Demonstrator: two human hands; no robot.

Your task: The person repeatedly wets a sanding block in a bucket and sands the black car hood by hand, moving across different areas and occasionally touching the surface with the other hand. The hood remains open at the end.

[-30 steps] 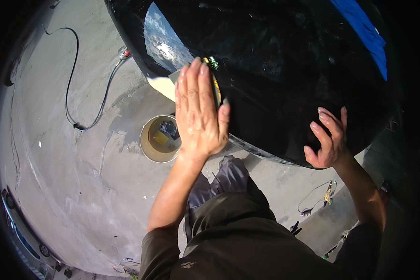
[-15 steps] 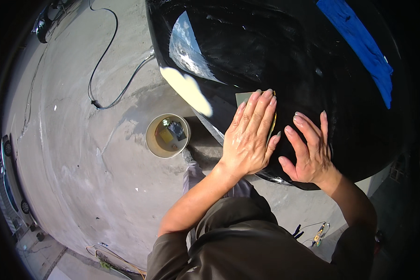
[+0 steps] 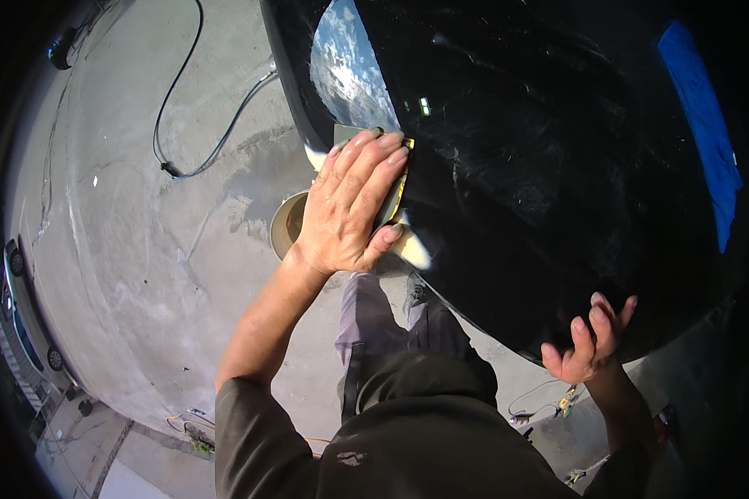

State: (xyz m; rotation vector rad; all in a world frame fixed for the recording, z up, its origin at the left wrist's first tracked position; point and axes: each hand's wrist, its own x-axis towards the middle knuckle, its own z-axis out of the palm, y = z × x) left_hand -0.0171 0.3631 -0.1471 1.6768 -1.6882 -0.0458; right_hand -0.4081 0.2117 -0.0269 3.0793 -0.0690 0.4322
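Observation:
Fingers together and laid flat, my left hand (image 3: 345, 204) presses a sheet of sandpaper (image 3: 343, 133) onto a glossy black curved car panel (image 3: 516, 216). The sheet's grey corner shows past my fingertips, and a yellow edge runs along the thumb side; the rest lies under my palm. It sits near the panel's left edge, just below a bright patch of reflected sky. At the panel's near right edge, my right hand (image 3: 591, 341) is open with loosely curled, spread fingers and nothing in it. Whether it touches the panel I cannot tell.
A bucket (image 3: 280, 226) stands on the concrete floor, partly behind my left hand. A dark hose (image 3: 165, 108) lies at the upper left. Blue material (image 3: 707, 141) covers a strip of the panel's right side. A parked car (image 3: 30, 303) is at the far left, a yellow tool (image 3: 567, 400) behind my right wrist.
My left hand has slid left with the sandpaper toward the panel's left edge. My right hand has moved right and nearer, to the panel's rim. The view has shifted too.

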